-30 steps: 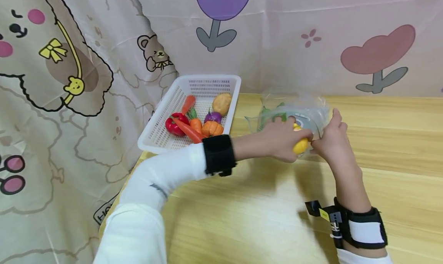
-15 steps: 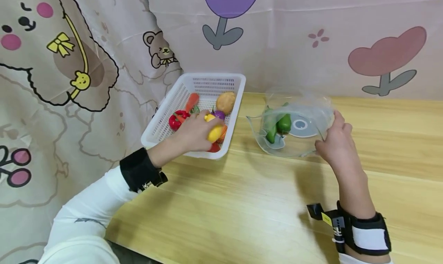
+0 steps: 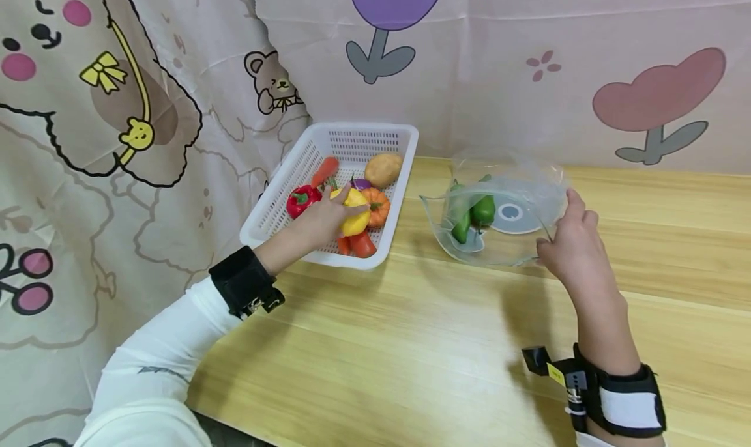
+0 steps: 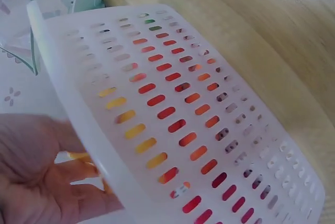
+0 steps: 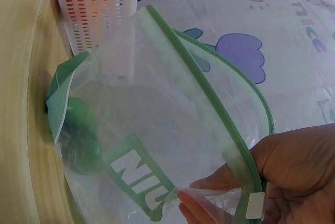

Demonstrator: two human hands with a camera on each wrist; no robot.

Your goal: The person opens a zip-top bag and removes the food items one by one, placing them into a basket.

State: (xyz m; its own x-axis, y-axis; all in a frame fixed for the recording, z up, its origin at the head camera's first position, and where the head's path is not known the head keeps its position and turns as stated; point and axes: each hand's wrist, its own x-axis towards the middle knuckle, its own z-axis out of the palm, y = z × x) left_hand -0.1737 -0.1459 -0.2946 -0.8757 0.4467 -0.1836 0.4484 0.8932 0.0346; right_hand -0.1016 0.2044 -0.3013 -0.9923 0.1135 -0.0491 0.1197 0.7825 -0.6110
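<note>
My left hand (image 3: 317, 224) is over the white perforated basket (image 3: 365, 128), fingers spread across a yellow toy pepper (image 3: 358, 223) that lies among the other toy vegetables. In the left wrist view, the basket's side wall (image 4: 118, 56) hides part of the left hand (image 4: 42, 174); yellow shows between the fingers. On the right, my right hand (image 3: 577, 245) pinches the edge of a clear zip bag (image 3: 504, 254), holding its mouth apart. Green peppers (image 3: 483, 210) lie inside the bag. The right wrist view shows its green zip strip (image 5: 209, 90) beside the thumb.
In the basket are a red pepper (image 3: 302, 201), a potato (image 3: 384, 170), an orange pumpkin (image 3: 378, 207), carrots (image 3: 325, 171) and a mostly covered purple vegetable (image 3: 360, 184). The wooden table (image 3: 405, 356) meets printed cloth (image 3: 469, 88) at the back and left.
My left hand has moved left from the bag to the basket with the yellow pepper, then spread its fingers over it there. The right hand has stayed at the bag's edge.
</note>
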